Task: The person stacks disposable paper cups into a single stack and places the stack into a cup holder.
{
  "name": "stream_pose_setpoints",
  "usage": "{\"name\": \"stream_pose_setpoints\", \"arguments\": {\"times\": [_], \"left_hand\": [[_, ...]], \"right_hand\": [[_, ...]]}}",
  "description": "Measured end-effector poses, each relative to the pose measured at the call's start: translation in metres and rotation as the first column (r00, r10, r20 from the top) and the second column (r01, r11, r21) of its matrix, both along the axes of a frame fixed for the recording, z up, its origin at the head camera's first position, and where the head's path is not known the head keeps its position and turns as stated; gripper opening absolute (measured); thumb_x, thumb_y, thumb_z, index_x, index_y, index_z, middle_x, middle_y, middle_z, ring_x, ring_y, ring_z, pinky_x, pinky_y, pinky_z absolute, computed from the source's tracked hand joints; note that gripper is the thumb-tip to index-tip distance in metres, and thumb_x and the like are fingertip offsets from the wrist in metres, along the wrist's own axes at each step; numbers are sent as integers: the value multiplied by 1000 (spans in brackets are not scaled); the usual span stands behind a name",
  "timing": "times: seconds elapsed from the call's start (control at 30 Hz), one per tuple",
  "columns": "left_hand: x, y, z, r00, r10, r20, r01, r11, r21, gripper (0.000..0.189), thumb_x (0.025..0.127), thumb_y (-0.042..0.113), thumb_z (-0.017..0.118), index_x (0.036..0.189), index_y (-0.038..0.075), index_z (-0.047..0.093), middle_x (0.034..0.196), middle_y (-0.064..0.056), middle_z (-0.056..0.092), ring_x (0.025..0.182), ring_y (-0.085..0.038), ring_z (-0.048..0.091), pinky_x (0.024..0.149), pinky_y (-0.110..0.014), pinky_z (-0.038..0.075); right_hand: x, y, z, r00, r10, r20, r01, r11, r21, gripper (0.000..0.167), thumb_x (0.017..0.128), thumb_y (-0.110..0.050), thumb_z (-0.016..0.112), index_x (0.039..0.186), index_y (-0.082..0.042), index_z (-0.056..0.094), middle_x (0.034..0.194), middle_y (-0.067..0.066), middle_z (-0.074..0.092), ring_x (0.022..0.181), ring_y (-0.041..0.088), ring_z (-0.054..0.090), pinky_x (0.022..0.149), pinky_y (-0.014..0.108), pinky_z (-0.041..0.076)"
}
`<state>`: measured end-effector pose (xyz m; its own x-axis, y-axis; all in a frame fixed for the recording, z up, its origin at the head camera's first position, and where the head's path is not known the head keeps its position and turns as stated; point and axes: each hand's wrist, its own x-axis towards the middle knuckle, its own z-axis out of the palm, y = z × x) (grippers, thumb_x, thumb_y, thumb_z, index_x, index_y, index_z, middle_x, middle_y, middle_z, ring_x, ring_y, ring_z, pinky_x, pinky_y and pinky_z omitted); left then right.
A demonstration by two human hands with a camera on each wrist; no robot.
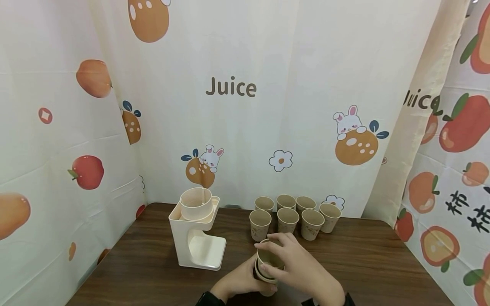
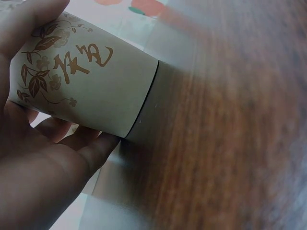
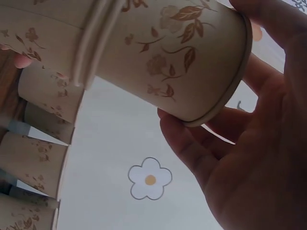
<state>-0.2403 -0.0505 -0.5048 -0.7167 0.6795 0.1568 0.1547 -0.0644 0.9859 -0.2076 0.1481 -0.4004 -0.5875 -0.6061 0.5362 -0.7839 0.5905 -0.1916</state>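
Note:
Near the table's front, my left hand [image 1: 241, 278] grips a short stack of beige paper cups low on its side. In the left wrist view the lower paper cup [image 2: 103, 88] shows brown flowers and lettering, its base at or just above the wooden table. My right hand [image 1: 296, 261] holds the upper paper cup [image 3: 187, 62] by its rim, fingers and thumb on opposite sides. That cup stands well proud of the stack, its lower end at the rims [image 3: 96, 43] below. Whether it is still nested inside cannot be seen.
Several more paper cups [image 1: 288, 216] stand upright in two rows behind my hands. To the left is a cream-white stand [image 1: 180, 242] with a round open funnel [image 1: 196, 204] on top and a flat base. A fruit-print curtain [image 1: 245, 127] encloses the brown table [image 1: 367, 259].

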Motion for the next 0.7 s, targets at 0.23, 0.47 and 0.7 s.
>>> {"name": "stream_pose_setpoints", "arguments": {"times": [0.23, 0.47, 0.7], "left_hand": [[1, -1, -1, 1000, -12, 3, 12, 1000, 8, 71, 85, 15, 80, 145, 23, 43, 136, -11, 58, 116, -20, 61, 98, -30, 47], [3, 0, 1, 1000, 25, -3, -25, 1000, -14, 66, 82, 13, 80, 139, 19, 48, 132, -16, 59, 113, -17, 61, 96, -29, 47], [4, -1, 2, 1000, 11, 22, -10, 1000, -14, 65, 83, 12, 77, 140, 15, 47, 127, -15, 63, 108, -17, 64, 93, -28, 49]], "right_hand": [[-1, -3, -5, 997, -1, 79, -2, 999, 34, 34, 93, -37, 73, 127, -36, 67, 130, -5, 58, 118, 17, 53, 89, 38, 51], [-2, -4, -7, 989, 6, 150, -17, 998, 67, 38, 90, -33, 75, 127, -31, 67, 126, -4, 59, 115, 19, 54, 88, 38, 51], [-5, -3, -13, 983, 36, 182, -54, 994, 92, 38, 90, -34, 77, 125, -23, 69, 123, -3, 59, 113, 21, 55, 88, 37, 51]]}}
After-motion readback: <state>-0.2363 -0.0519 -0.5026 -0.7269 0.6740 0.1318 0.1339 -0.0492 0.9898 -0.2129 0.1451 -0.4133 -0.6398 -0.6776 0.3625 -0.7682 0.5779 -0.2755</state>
